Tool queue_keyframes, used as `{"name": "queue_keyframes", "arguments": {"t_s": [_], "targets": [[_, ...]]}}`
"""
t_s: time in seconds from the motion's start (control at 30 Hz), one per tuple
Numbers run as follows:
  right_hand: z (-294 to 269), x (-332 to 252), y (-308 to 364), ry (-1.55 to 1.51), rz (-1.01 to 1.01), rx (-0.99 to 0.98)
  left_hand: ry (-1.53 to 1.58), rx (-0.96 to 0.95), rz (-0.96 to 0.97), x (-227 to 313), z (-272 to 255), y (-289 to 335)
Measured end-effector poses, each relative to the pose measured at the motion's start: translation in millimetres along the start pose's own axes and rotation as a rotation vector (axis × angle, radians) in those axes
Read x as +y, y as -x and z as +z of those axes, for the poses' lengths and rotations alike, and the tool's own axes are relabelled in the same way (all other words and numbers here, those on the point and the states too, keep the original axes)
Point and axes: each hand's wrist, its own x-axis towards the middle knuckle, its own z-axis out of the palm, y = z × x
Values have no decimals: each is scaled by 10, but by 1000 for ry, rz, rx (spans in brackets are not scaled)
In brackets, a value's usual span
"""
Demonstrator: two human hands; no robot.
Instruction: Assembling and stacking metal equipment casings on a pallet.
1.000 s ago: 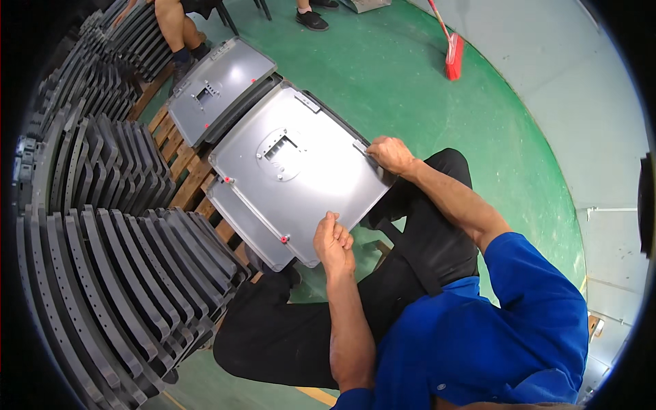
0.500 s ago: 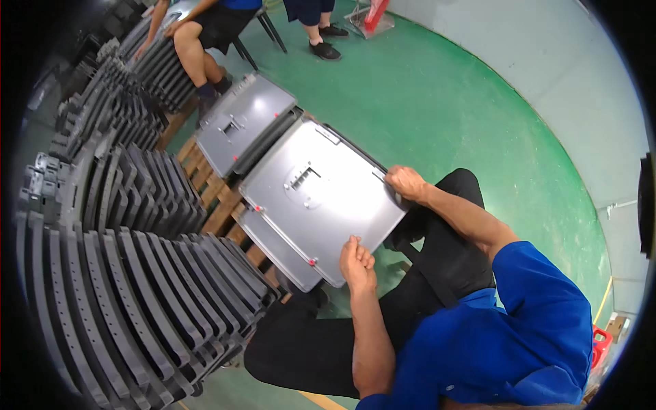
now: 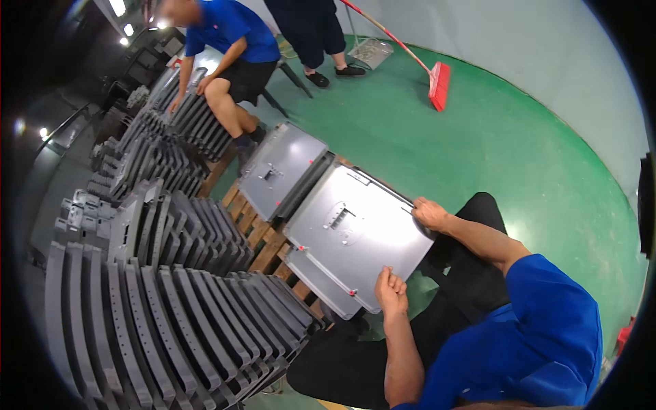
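Racks of dark grey moulded panels (image 3: pixel 157 321) are stood on edge at far left, row behind row. Further back, another person (image 3: pixel 225 48) is seated, bent over a similar row. A wooden pallet (image 3: pixel 256 239) is seen just right of the racks, with one grey flat panel (image 3: pixel 280 167) lying on it. A second grey panel (image 3: pixel 355 236), with a raised bracket at its centre, is held tilted over the pallet's near edge, above another panel partly hidden beneath.

Left hand (image 3: pixel 391 290) is closed on the held panel's near edge, fingers curled over the rim. Right hand (image 3: pixel 429 213) is clamped on the far-right corner. Both grips are firm; the panel is carried by them, its far edge apparently resting on the stack.

Step judged: handling or inspection of a single panel at the lap, mid-reposition. Next move likely calls for a steady two-handed grip and level control, so the edge is not dragged across the panel below. A red broom (image 3: pixel 437 82) is leant on the green floor (image 3: pixel 519 150) at right.
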Motion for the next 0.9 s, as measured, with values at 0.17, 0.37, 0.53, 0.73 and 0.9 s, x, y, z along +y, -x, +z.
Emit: {"name": "queue_keyframes", "arguments": {"t_s": [0.17,0.37,0.53,0.73,0.9], "targets": [[16,-30,21,-57,68,57,17,-48,-34,46,-29,-20],[-88,-80,37,-95,49,39,82,-69,-40,81,-149,-19],[-230,-86,151,-288,59,146,141,-57,-52,-55,-123,-112],[-843,-732,336,-622,-338,137,119,-24,-33,-25,-82,-81],[-1106,-1145,529,-510,-617,72,149,-31,-61,-40,-156,-118]]}}
